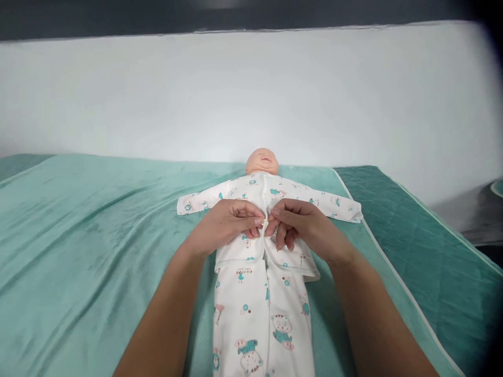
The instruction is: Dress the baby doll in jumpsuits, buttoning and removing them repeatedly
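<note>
A baby doll (262,161) lies on its back with its arms spread, dressed in a white printed baby jacket (243,251) and matching trousers (251,314). Over the doll's belly, my left hand (236,220) pinches one front edge of the jacket between thumb and fingers. Opposite it, my right hand (293,220) pinches the other front edge, its lower fingers curled. Between the fingertips a small yellowish fastener shows in part. Below my hands the jacket's front hem parts slightly over the trousers' waist.
A light green blanket (98,251) with soft folds lies under the doll. Darker green quilted bedding (393,220) shows at the right. Behind the bed stands a white wall (236,94), and a dark object (487,209) is at the far right edge.
</note>
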`<state>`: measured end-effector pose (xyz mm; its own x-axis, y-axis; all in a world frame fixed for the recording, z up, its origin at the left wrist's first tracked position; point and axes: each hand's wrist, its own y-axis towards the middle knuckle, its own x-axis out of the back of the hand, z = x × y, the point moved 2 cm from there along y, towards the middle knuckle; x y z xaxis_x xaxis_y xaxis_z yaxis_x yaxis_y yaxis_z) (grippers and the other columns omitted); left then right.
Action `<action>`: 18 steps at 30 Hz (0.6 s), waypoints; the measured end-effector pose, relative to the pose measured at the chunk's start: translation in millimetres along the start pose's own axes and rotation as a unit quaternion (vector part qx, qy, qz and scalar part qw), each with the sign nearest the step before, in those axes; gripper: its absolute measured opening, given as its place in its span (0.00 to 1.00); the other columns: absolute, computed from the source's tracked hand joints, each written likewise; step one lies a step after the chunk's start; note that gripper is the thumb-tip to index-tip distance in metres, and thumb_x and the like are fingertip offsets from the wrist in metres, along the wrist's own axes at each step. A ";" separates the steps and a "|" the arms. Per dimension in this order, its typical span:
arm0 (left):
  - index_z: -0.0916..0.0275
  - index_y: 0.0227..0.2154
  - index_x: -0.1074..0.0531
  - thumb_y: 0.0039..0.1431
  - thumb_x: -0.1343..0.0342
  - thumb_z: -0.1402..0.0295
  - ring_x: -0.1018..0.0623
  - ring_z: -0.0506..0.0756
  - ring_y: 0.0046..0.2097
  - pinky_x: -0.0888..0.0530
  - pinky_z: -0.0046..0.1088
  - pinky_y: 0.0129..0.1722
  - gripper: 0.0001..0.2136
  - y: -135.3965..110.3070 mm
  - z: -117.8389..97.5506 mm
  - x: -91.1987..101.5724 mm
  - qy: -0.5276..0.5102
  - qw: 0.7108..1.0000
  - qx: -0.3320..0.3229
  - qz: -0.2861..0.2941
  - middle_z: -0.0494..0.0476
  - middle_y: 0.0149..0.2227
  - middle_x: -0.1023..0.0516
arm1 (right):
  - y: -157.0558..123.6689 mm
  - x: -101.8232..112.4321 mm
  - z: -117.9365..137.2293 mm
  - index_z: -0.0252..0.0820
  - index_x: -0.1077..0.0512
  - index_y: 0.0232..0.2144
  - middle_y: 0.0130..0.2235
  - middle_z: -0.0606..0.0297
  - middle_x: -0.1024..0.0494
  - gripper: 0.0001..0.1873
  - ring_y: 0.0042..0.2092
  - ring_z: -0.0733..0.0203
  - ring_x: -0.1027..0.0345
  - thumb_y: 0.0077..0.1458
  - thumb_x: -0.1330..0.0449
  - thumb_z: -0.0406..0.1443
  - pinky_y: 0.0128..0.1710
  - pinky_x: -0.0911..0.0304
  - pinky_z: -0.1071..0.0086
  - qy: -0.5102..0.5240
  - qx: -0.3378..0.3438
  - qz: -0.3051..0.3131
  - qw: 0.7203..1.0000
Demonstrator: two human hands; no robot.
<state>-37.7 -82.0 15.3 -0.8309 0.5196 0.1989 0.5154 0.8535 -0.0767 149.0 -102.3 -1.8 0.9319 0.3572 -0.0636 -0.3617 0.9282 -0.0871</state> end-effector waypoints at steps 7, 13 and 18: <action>0.64 0.33 0.25 0.56 0.40 0.64 0.25 0.48 0.29 0.27 0.25 0.32 0.08 1.5 0.8 -3.4 -0.002 1.000 0.000 -0.002 0.52 0.27 0.23 | 0.7 -2.1 0.1 0.42 0.34 0.32 0.33 0.62 0.18 0.14 0.25 0.64 0.25 0.60 0.43 0.47 0.20 0.39 0.75 0.005 -0.003 -0.009 1.000; 0.64 0.29 0.25 0.56 0.40 0.62 0.24 0.49 0.31 0.27 0.24 0.33 0.09 -0.9 0.3 -1.2 0.021 1.000 0.004 0.000 0.53 0.28 0.23 | 1.1 -3.7 -0.6 0.41 0.34 0.32 0.34 0.61 0.18 0.14 0.27 0.62 0.24 0.61 0.44 0.46 0.20 0.39 0.76 0.002 0.002 -0.010 1.000; 0.62 0.33 0.25 0.53 0.40 0.66 0.24 0.49 0.33 0.27 0.25 0.33 0.06 -3.9 -0.4 -1.4 0.042 0.999 0.024 0.000 0.52 0.32 0.21 | 0.2 -4.6 -0.5 0.41 0.34 0.32 0.34 0.60 0.19 0.13 0.27 0.62 0.24 0.62 0.44 0.45 0.20 0.39 0.76 -0.006 0.002 -0.019 1.000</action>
<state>-38.5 -86.0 15.7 -0.8088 0.5168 0.2806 0.5034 0.8551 -0.1238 144.7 -103.8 -2.0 0.9452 0.3228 -0.0488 -0.3260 0.9415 -0.0859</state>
